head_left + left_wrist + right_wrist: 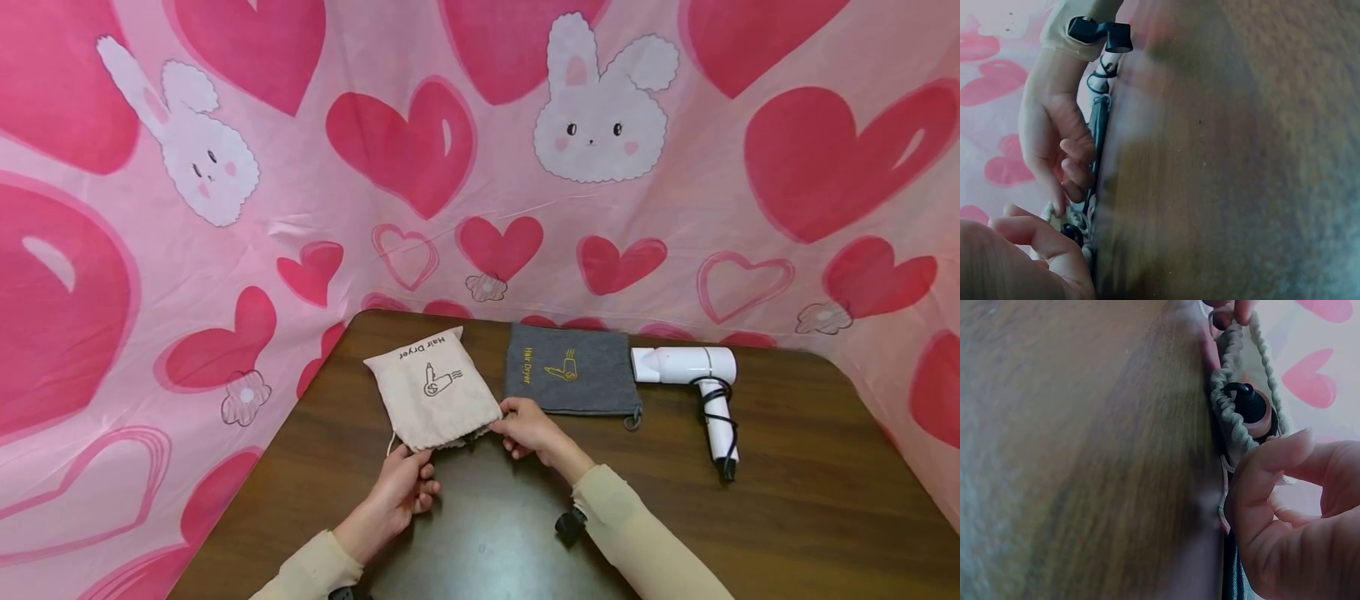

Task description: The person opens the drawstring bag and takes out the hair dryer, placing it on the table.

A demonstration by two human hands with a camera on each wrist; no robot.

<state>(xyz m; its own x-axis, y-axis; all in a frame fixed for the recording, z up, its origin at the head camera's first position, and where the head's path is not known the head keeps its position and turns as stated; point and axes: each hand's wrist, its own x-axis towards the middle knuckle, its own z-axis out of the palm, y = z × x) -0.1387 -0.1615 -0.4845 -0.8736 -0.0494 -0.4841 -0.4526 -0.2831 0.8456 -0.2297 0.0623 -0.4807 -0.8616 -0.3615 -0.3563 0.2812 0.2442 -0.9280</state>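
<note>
A cream drawstring bag [435, 387] printed "Hair Dryer" lies on the table, its mouth toward me. With thumb and fingers, my left hand [397, 490] pinches the left corner of that mouth. The right corner is pinched by my right hand [531, 429]. Between the hands the gathered rim [1230, 394] stands apart, and in the right wrist view the end of a pinkish handle with a black cord [1249, 405] shows inside. The rest of that object is hidden in the bag.
Right of the cream bag lies a grey drawstring bag [577, 392] with yellow print. A white hair dryer [686, 365], black cord wound round its handle, lies beyond it with its nozzle at the grey bag's edge. Pink heart-patterned cloth [517, 200] hangs behind the table [787, 450].
</note>
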